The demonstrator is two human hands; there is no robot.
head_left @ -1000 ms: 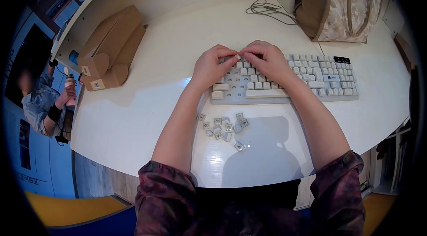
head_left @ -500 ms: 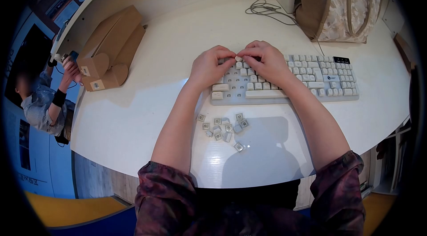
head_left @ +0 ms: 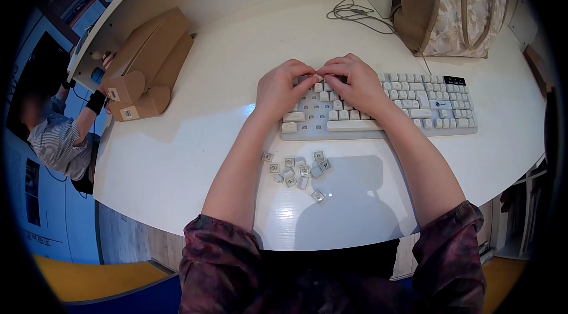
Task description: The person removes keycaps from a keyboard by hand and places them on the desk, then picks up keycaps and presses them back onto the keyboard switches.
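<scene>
A white keyboard (head_left: 355,126) lies on the desk, with several keycaps off its left part so that bare switches show there. Over its upper left, my left hand (head_left: 283,86) and my right hand (head_left: 354,84) meet fingertip to fingertip. Between their closed thumbs and fingers is a small pale keycap (head_left: 318,78), partly hidden; whether it is seated on a switch I cannot tell. My right hand covers some of the top rows. Loose keycaps (head_left: 290,162) lie scattered in front of the keyboard, several of them with their undersides up.
A brown cardboard box (head_left: 148,59) stands at the desk's left. Toward the back lies a coiled grey cable (head_left: 358,13), beside a patterned bag (head_left: 461,12) at the right. Beyond the left edge is another person (head_left: 62,142), with an arm near the box.
My hands stay almost in place, fingertips shifting only slightly at the keycap. The person at the left has moved their forearm and hand toward the box, the hand now partly behind it.
</scene>
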